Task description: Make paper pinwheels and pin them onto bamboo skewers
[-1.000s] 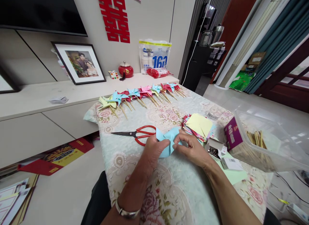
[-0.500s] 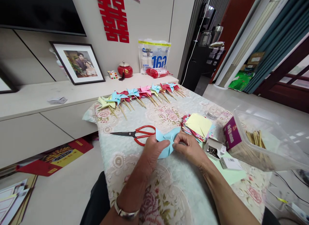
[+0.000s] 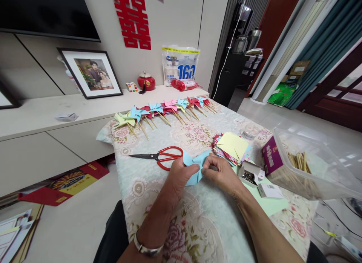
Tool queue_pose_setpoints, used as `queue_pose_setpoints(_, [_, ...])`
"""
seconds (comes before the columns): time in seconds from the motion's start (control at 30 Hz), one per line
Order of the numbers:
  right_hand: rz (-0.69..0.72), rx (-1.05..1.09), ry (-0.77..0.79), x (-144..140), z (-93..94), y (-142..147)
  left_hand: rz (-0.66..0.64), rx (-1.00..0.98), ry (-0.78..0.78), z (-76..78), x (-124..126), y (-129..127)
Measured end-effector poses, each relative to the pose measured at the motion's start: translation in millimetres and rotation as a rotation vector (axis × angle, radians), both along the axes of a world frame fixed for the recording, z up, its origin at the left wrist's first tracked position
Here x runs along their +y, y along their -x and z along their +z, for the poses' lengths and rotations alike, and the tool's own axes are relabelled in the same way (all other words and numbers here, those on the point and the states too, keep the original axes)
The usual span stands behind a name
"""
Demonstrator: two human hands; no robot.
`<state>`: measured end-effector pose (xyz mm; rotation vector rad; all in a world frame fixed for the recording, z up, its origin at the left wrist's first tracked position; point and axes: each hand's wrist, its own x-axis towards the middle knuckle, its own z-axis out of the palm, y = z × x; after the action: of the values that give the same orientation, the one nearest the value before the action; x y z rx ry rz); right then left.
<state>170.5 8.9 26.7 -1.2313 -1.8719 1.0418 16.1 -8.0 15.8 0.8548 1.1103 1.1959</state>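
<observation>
Left hand [image 3: 181, 175]: closed on the left half of the blue paper [image 3: 195, 165], thumb on top, fingers tucked under.
Right hand [image 3: 223, 175]: pinched on the same sheet from the right, fingertips [image 3: 207, 164] meeting near its centre.
Blue paper: held just above the flowered tablecloth [image 3: 198, 221], directly between the two hands (partly folded, its flaps drawn toward the middle); it spreads left to right, so each hand has one end and neither is nearer.
Scissors [image 3: 161, 156]: flat on the cloth just beyond the left hand, red handles toward the paper, blades pointing left.
Paper stack [image 3: 232, 146]: coloured squares, yellow on top, just beyond the right hand.
Pin box [image 3: 250, 176]: small, open, right beside the right wrist.
Stick tub [image 3: 311, 168]: clear plastic, farther right, wooden sticks inside.
Pinwheels [image 3: 166, 110]: a finished row along the far edge, well apart from the hands.
</observation>
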Motion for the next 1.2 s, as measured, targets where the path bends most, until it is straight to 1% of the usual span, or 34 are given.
queue_pose_setpoints(0.47, [0.014,-0.026,0.026,0.0,1.5,0.4,-0.014,0.050,-0.003,-1.4,-0.7,-0.5])
queue_pose_setpoints(0.8, [0.003,-0.059,0.028,-0.2,0.0,-0.4,-0.038,0.063,-0.012,-1.2,1.0,1.2])
queue_pose_setpoints(1.2, [0.008,-0.071,0.032,-0.6,0.2,-0.2,-0.032,0.059,0.007,-3.4,1.9,0.6])
